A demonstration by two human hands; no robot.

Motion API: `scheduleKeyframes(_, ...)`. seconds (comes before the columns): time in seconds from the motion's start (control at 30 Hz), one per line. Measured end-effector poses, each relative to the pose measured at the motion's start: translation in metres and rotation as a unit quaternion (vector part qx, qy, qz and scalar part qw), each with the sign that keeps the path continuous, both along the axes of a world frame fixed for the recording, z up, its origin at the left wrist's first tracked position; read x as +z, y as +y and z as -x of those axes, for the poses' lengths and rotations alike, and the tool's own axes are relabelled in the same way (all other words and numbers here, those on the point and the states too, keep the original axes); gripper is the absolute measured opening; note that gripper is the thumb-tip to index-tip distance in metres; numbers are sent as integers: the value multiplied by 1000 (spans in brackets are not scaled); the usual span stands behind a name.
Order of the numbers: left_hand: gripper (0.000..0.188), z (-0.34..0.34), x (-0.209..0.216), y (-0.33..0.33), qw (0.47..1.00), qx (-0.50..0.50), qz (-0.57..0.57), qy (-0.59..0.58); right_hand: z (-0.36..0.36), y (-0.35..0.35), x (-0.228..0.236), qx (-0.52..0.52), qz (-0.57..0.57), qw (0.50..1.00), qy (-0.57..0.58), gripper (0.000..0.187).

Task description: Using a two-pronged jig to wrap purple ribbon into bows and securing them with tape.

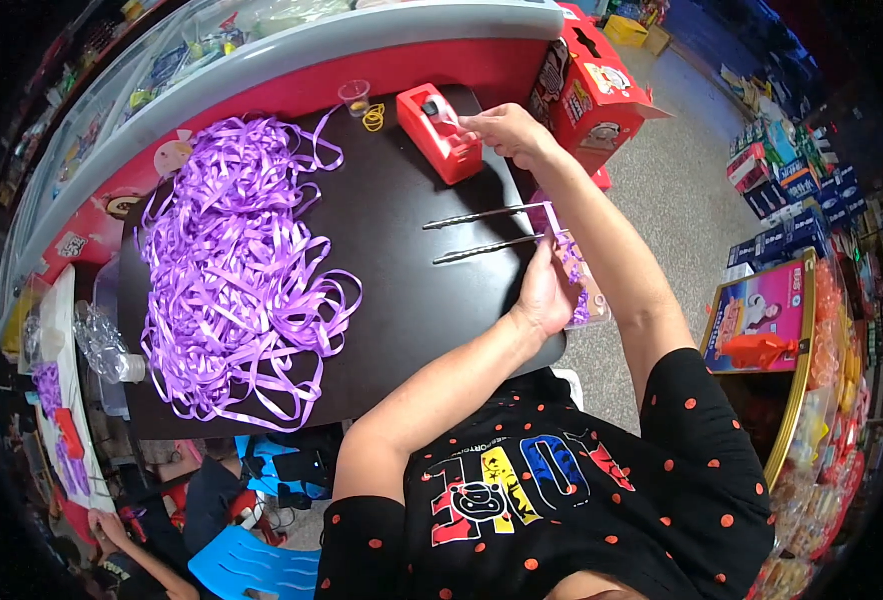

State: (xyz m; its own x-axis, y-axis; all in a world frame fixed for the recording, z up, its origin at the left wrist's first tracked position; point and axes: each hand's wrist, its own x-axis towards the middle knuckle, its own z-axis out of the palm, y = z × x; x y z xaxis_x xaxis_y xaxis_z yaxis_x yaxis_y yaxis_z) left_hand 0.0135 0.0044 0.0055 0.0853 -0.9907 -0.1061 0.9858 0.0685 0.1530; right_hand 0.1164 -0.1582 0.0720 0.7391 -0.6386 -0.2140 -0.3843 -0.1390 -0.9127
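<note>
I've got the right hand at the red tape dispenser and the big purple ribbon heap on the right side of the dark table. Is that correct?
Not quite: the side of the heap is wrong. The head view shows the purple ribbon heap on the left side of the dark table. The right hand is at the red tape dispenser, as you say.

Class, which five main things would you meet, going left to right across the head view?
Clear plastic bottle, purple ribbon pile, red tape dispenser, right hand, red box.
</note>
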Motion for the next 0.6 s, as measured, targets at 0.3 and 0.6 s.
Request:
scheduleKeyframes(0.3, 47, 1, 8, 0, 999, 20, -20, 14, -13, -12, -4, -33, -144, 989, 27, 22)
scheduleKeyframes(0.6, 49, 5, -9, -10, 997, 19, -75, 28, -6, -11, 20, -24, -178, 984, -5, 13)
